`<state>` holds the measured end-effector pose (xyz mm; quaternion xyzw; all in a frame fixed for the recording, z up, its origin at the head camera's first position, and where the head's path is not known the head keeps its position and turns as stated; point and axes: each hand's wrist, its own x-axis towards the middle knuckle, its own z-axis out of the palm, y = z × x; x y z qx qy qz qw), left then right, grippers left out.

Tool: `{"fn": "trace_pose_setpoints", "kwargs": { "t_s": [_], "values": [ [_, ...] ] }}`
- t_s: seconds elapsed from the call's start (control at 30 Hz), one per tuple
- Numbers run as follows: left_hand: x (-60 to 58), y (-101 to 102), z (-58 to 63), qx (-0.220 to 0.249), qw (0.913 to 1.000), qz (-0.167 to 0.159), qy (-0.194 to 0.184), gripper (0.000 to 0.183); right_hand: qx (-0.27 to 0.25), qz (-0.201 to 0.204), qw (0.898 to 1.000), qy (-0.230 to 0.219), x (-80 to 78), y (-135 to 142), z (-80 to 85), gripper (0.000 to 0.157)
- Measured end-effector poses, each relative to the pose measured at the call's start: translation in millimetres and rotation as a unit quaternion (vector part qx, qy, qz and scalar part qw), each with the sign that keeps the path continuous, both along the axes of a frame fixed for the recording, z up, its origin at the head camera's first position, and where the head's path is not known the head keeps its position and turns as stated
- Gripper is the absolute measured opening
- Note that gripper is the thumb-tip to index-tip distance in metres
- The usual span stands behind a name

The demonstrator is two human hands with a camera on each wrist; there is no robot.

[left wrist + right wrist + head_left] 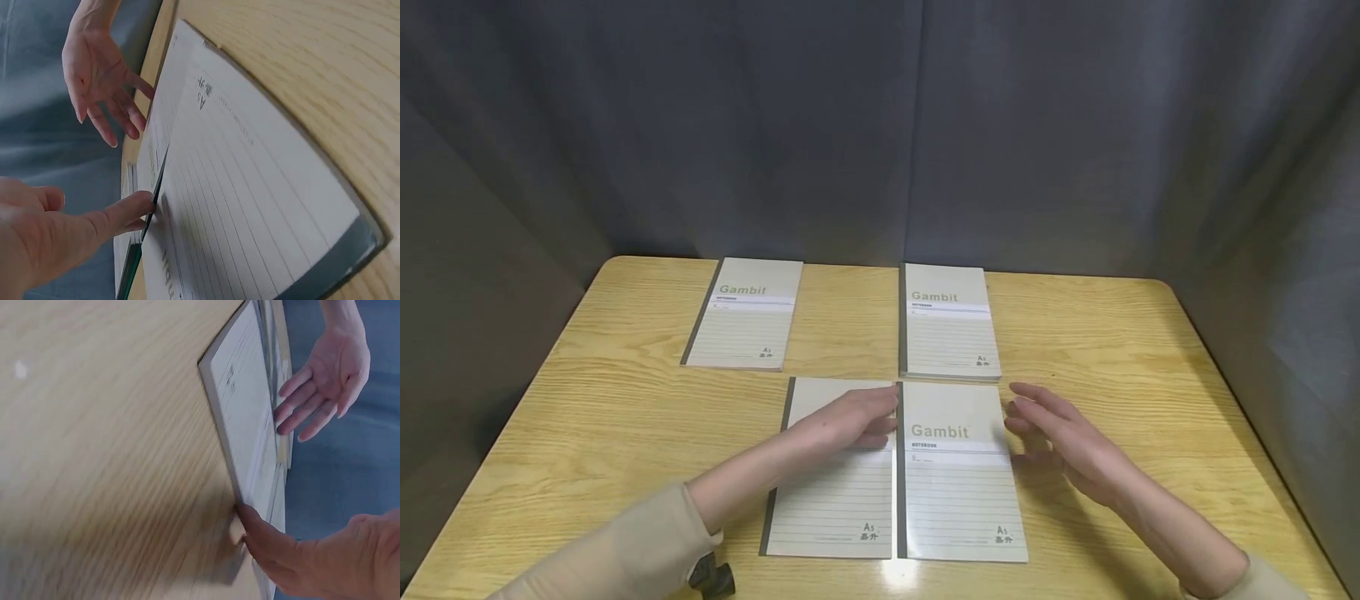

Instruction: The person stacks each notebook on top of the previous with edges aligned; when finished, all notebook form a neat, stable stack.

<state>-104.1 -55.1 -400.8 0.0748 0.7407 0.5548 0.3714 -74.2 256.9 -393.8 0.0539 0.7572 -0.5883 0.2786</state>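
Two white lined notebooks marked Gambit lie flat, side by side, at the front of the table. Over the front left notebook (831, 508) reaches my left hand (850, 418), its fingertips at the dark spine of the front right notebook (958, 492). On the opposite side, my right hand (1067, 437) has its fingertips along that notebook's right edge. Fingers of both hands are fairly straight, with the notebook between the two hands. The right wrist view has the right fingertips touching the notebook's edge (228, 440). My left forearm and hand cover part of the front left notebook's cover.
Farther back lie a back left notebook (745, 317) and a back right notebook (951, 325), the latter just behind the front right one. The wooden table (587, 433) ends at a grey curtain (775, 125). A small black device (713, 577) is at my left wrist.
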Motion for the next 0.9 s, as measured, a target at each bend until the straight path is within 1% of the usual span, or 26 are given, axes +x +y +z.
{"fn": "trace_pose_setpoints", "kwargs": {
  "t_s": [0.07,0.13,0.2,0.3,0.43,0.57,0.63,0.77,0.83,0.9],
  "values": [
    [1.7,1,-1.2,0.002,1.0000,-0.001,0.002,0.060,-0.010,0.000,1.000,-0.015,1.8,-2,1.6,0.072],
    [2.8,2,-2.4,0.014,0.9999,-0.001,-0.001,0.059,-0.027,-0.004,0.999,-0.026,3.1,-4,2.5,0.073],
    [3.9,3,-3.7,0.033,0.9994,0.001,-0.004,0.057,-0.033,-0.004,0.999,-0.030,3.8,-5,2.3,0.075],
    [6.0,5,-5.8,0.041,0.9992,0.006,-0.001,0.054,-0.035,-0.004,0.999,-0.034,3.4,-5,0.7,0.077],
    [8.0,6,-7.9,0.040,0.9988,0.028,-0.007,0.055,-0.027,-0.008,0.999,-0.040,2.2,-3,-1.9,0.076],
    [7.1,6,-11.3,0.072,0.9954,0.056,-0.026,0.055,-0.012,-0.007,0.999,-0.044,2.4,-3,-5.3,0.070],
    [7.0,5,-12.7,0.083,0.9939,0.064,-0.032,0.052,0.003,0.003,0.999,-0.034,2.8,-3,-8.4,0.067],
    [7.3,4,-14.8,0.097,0.9928,0.063,-0.031,0.045,0.023,0.015,1.000,-0.005,5.8,-5,-17.9,0.073],
    [7.3,5,-15.1,0.100,0.9929,0.059,-0.027,0.043,0.009,0.020,1.000,0.007,8.4,-5,-23.8,0.078],
    [7.9,6,-14.7,0.105,0.9922,0.062,-0.026,0.042,-0.011,0.014,1.000,0.010,11.7,-6,-27.9,0.081]
  ]
}}
